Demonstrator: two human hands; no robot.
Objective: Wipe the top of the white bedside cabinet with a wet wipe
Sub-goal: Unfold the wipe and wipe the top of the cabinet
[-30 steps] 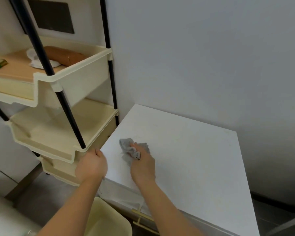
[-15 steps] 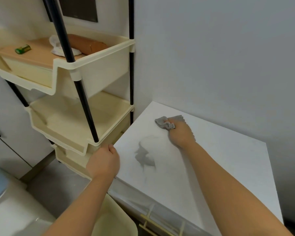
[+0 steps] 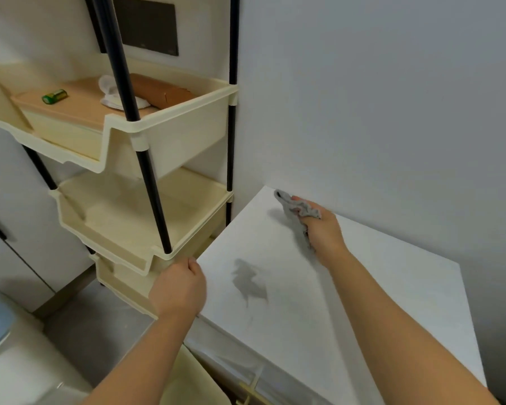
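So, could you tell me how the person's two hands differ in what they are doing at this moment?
The right hand reaches to the far corner of the cabinet top and clutches a crumpled grey wet wipe; the left hand holds no wipe. The right hand lies over the top surface, while the left hand grips the cabinet's near left edge, beside the cream shelf rack. Both are bare and touch the same cabinet.

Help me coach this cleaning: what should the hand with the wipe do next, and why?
Probably sweep the right hand along the wall edge toward the far right corner. The wipe sits at the cabinet top's back left corner, a damp patch marks the near left, and the right side looks dry.
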